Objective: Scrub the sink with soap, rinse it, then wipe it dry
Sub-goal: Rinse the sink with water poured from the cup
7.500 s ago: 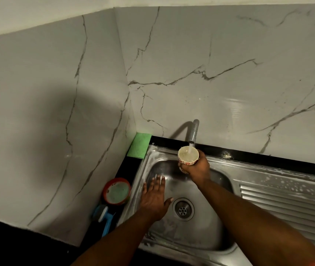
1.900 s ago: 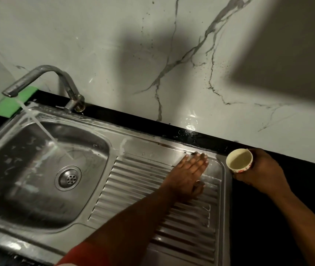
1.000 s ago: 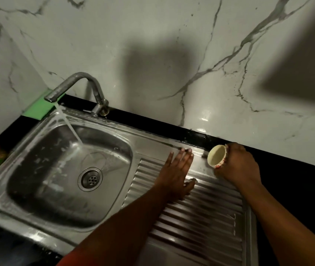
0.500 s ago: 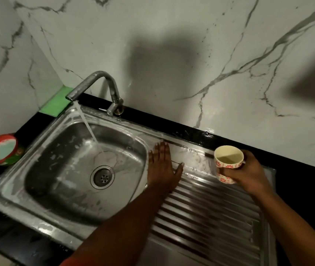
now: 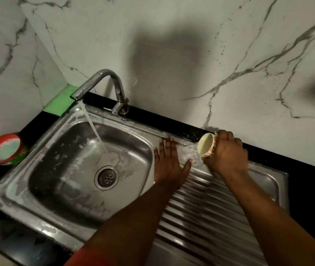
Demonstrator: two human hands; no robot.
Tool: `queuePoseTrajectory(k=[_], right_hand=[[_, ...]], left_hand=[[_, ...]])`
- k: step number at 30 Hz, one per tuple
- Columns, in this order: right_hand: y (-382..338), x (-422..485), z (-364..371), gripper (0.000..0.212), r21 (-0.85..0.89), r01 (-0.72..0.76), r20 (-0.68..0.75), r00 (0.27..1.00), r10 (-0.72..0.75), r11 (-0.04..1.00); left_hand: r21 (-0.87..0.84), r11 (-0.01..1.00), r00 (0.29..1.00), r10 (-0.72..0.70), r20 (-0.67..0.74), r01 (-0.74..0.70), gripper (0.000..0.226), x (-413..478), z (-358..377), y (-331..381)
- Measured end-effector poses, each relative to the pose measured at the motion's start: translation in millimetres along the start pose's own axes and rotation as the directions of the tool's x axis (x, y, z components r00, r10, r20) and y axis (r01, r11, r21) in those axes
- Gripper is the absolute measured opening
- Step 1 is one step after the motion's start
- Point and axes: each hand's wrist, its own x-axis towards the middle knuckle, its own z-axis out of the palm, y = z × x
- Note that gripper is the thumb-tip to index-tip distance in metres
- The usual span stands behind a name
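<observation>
Right hand [image 5: 227, 152] tips a cream paper cup [image 5: 206, 144] onto the steel sink's [image 5: 220, 217] back edge; left hand [image 5: 169, 164] lies flat beside it.

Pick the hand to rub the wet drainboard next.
Left, probably. The left hand lies flat and empty right beside the splash on the drainboard; the right hand grips the tipped cup.
</observation>
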Motion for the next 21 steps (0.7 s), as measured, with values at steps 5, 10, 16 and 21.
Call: queuePoseTrajectory(k=[5,10,16,21], right_hand=[[11,-11,3,0.085,0.761,-0.220,0.133,0.974,0.185,0.610],[48,-25,-4,0.085,0.702,-0.230,0.120,0.971,0.207,0.674],[67,-6,-15,0.088,0.258,-0.081,0.037,0.997,0.074,0.963],[19,7,-14,0.079,-0.179,0.033,-0.012,0.999,-0.036,0.983]], left_hand=[[-0.034,0.999,1.000,0.019,-0.013,-0.019,0.099,-2,-1,-1],[-0.090,0.992,0.996,0.089,-0.016,-0.090,0.091,0,-1,0],[-0.048,0.984,0.984,0.173,0.037,-0.172,0.086,1,1,-1],[-0.064,0.998,1.000,0.019,0.004,-0.019,0.100,3,1,-1]])
